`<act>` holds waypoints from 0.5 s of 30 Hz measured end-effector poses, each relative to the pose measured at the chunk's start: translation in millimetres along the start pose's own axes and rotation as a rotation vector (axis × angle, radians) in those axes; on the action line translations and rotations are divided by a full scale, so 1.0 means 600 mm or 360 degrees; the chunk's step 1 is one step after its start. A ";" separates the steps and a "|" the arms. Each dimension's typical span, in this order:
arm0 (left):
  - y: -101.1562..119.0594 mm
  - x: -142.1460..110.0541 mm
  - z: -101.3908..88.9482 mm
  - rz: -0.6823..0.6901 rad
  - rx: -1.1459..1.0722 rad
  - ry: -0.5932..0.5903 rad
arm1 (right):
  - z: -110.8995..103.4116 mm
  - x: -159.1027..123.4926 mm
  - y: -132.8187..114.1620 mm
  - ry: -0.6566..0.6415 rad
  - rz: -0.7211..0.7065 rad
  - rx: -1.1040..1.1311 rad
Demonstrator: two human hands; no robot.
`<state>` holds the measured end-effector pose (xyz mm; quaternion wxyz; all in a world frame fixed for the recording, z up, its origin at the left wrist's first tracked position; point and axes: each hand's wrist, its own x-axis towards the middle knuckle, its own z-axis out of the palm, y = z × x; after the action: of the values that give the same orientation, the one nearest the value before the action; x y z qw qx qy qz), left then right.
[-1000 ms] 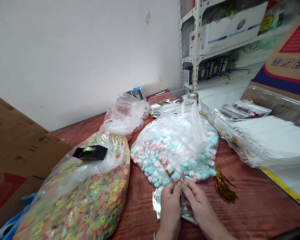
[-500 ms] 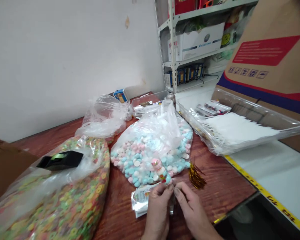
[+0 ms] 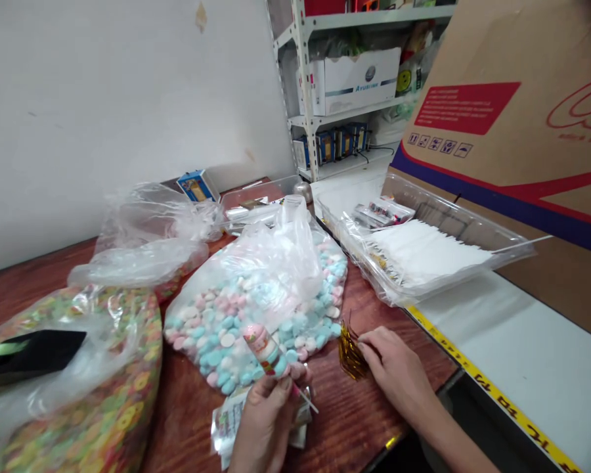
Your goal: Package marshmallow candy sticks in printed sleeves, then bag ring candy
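Between the thumb and fingers of my left hand is a small clear packet of candies on a white stick, tilted over the table. The pink and blue candies show through its printed film, and the stick's end points down to the right. My right hand has its fingertips pinched at the edge of a bundle of gold twist ties; how many it grips is hidden. Under my left hand lies a stack of printed clear wrappers, partly covered.
A large bag of pink, white and blue candies lies ahead. Left is a bag of ring-shaped candies with a black tape dispenser on it. A clear tray of white sticks stands right, before a cardboard box.
My right hand has left the packet's neck and moved right to the gold twist ties. My left hand keeps the packet, whose stick now shows. The view has swung right.
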<state>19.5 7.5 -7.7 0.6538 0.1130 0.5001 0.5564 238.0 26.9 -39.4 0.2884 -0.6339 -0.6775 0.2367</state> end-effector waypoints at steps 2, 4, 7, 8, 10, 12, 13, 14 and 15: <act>0.006 0.002 -0.002 -0.0016 -0.0010 0.0062 | 0.001 0.013 0.022 0.0034 0.0044 -0.0117; 0.006 0.002 -0.001 -0.0003 -0.0034 0.0103 | 0.010 0.018 0.033 0.0044 0.0058 -0.0204; 0.004 0.002 0.004 0.0015 -0.0008 0.0112 | 0.024 0.018 0.036 0.0048 0.0070 -0.0230; 0.004 0.003 0.005 0.0023 0.0006 0.0109 | 0.027 0.018 0.035 0.0052 0.0075 -0.0209; 0.007 0.006 0.006 0.0043 0.0023 0.0108 | 0.025 0.020 0.034 0.0052 0.0085 -0.0124; 0.012 0.009 0.004 0.0051 0.0027 0.0111 | 0.019 0.021 0.032 0.0046 0.0088 0.0001; 0.014 0.011 0.002 0.0046 0.0028 0.0106 | 0.015 0.022 0.030 0.0045 0.0085 0.0068; 0.015 0.013 0.000 0.0035 0.0031 0.0096 | 0.011 0.022 0.028 0.0044 0.0081 0.0131; 0.016 0.015 -0.003 0.0021 0.0034 0.0080 | 0.008 0.021 0.025 0.0047 0.0075 0.0188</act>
<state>11.2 17.5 -6.5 0.6362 0.1093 0.5216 0.5579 245.2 41.1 -52.2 0.3296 -0.6349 -0.6429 0.2736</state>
